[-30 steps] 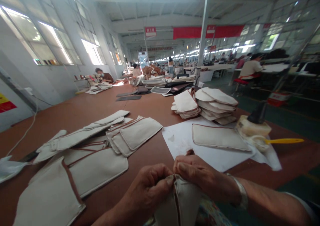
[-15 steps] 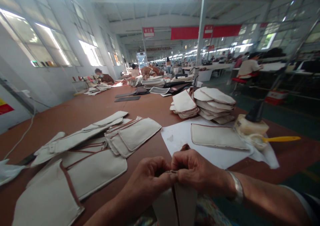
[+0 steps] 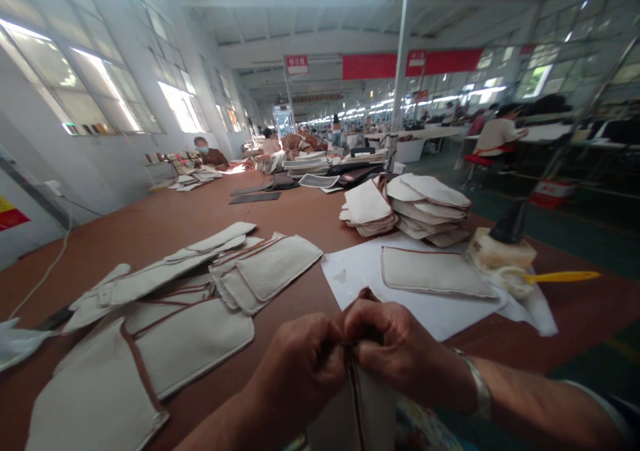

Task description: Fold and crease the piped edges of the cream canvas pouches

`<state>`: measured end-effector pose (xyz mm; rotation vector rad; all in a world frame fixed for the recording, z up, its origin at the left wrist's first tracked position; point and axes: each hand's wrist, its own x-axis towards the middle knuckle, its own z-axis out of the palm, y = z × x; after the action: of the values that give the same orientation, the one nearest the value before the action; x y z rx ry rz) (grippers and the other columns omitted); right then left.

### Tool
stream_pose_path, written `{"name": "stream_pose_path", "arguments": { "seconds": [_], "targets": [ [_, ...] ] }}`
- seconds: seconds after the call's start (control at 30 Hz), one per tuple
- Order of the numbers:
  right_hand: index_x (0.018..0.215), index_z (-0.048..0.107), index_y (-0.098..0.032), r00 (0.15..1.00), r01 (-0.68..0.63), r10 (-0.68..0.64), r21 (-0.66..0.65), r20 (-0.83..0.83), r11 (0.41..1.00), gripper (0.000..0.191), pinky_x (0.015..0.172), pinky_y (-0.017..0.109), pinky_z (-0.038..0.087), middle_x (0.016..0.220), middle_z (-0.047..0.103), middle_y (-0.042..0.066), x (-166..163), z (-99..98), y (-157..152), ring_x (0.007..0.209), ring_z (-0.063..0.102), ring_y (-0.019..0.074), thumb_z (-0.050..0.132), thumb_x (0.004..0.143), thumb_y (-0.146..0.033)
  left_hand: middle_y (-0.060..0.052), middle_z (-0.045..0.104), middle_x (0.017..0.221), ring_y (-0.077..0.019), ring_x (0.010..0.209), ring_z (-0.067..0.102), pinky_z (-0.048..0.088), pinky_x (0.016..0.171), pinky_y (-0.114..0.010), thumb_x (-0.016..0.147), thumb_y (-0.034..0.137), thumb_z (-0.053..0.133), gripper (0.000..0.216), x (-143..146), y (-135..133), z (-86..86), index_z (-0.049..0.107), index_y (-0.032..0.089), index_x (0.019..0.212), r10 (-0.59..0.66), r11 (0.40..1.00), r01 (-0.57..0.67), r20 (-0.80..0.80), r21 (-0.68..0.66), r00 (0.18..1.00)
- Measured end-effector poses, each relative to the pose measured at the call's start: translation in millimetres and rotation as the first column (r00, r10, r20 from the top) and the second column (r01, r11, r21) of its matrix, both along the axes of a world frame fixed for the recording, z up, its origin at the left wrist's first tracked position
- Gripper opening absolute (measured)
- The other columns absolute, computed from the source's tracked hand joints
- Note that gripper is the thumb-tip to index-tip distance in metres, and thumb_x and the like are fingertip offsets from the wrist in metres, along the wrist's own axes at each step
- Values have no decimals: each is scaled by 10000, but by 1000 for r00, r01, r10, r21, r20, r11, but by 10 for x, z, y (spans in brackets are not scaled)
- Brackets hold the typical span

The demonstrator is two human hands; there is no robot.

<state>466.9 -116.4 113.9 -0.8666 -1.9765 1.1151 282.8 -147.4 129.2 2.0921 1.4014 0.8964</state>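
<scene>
Both hands meet at the near edge of the brown surface [image 3: 165, 224]. The left hand [image 3: 300, 364] and the right hand [image 3: 395, 351] each have their grip clamped on the top edge of a cream cloth piece [image 3: 370, 404] with brown trim, fingers pinched together right where the two hands touch. The piece hangs down from the fingers toward the lap, off the surface, and its lower part runs out of view. A metal bangle [image 3: 477, 388] sits on the right wrist.

No box or bin shows among the nearby things; the cloth lies loose or in heaps. Just beyond the hands a white paper sheet [image 3: 360, 278] lies flat, with one flat cloth panel [image 3: 435, 274] on it. To the right of that panel stands a glue pot [image 3: 500, 254], touching the sheet's edge, with a yellow-handled brush [image 3: 563, 277] lying across it and pointing right. Behind the sheet is a stack of folded cloth pieces [image 3: 410, 208]. To the left, more panels [image 3: 190, 291] lie spread and overlapping, edged in brown. Farther along the surface are darker pieces and more heaps, with other people seated at work well away.

Nothing lies between the hands and the paper sheet.
</scene>
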Motion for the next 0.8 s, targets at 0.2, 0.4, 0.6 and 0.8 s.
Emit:
{"name": "stream_pose_path", "arguments": {
  "seconds": [0.2,0.4,0.6,0.8],
  "targets": [
    [800,578,-171,971,-180,191,81,-147,980,85,686,253,450,815,617,36,60,16,-35,761,553,155,531,777,-104,21,491,624,-116,585,403,297,519,-219,764,253,571,133,-78,2,149,614,144,702,-23,835,190,312,-516,950],
    [874,598,-174,959,-214,241,180,-147,960,75,699,267,456,841,611,47,92,-6,-31,759,553,157,565,819,-135,40,391,591,-86,515,287,210,480,-227,849,544,582,426,-114,47,63,544,150,690,-14,721,309,433,-620,901],
    [869,551,-172,948,-270,277,63,-155,961,90,651,251,426,831,583,43,159,31,-114,727,502,145,609,858,-239,52,345,632,-83,571,279,213,478,-203,915,456,543,374,-146,-2,98,478,163,692,-209,800,324,273,-505,939],
    [981,588,-135,962,-262,223,-291,-159,920,390,640,228,397,843,558,37,225,223,-83,735,473,128,443,993,-497,37,421,660,-96,616,374,292,530,-197,900,269,497,222,-139,-33,248,519,158,709,-311,892,329,106,-310,944]
  ]
}}
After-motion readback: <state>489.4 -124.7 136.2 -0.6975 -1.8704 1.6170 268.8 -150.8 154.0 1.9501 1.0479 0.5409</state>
